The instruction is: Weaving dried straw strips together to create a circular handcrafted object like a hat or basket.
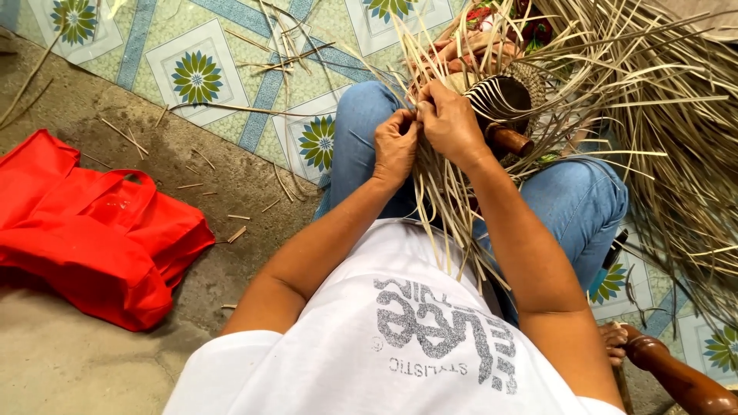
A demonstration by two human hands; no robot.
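Strips (442, 192) of pale reed, pinched between both hands over the lap, feeding into a half-woven basket (500, 100) held against the knees. Left hand (394, 146) closed on a few strands, fingertips tight at the weave's edge. Right hand (450, 123) closed too, gripping strips just beside the left, knuckles touching the basket's dark-and-light striped wall. Woven part small and rounded, seemingly formed over a wooden mould (511, 141) poking out below. Plenty left by the look of it: a great fan of loose ends (653, 115) spraying out to the right, unwoven, more trailing down between the jeans (576, 200). Further out, patterned tiled floor (196, 77) littered with trimmed offcuts, bare concrete nearer. Red cloth bag (92, 230) slumped well apart on the left. Turned wooden leg (676, 376) at bottom right.
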